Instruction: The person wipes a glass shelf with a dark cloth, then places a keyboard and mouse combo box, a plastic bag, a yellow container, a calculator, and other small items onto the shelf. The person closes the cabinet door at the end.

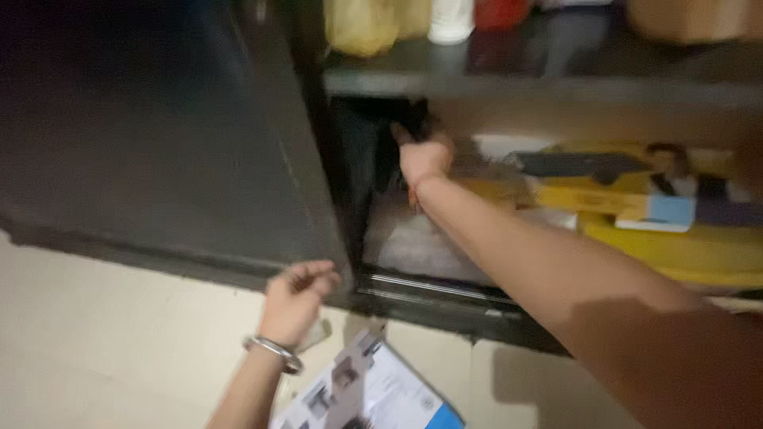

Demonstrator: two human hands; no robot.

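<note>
A pale floor (95, 349) is lying under a dark cabinet (159, 143). The right hand (423, 157) is reaching into the dim lower shelf (445, 278), grip unclear. The left hand (298, 298), loosely curled, is touching the open door's (238, 183) upright edge.

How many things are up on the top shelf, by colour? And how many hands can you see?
Top shelf, as far as the blurred picture shows:
Yellow bags: 1
White containers: 1
Red things: 1
Tan boxes: 1
Hands: 2, the left hand at the cabinet door's edge and the right hand reaching inside.
Total: 6
</note>
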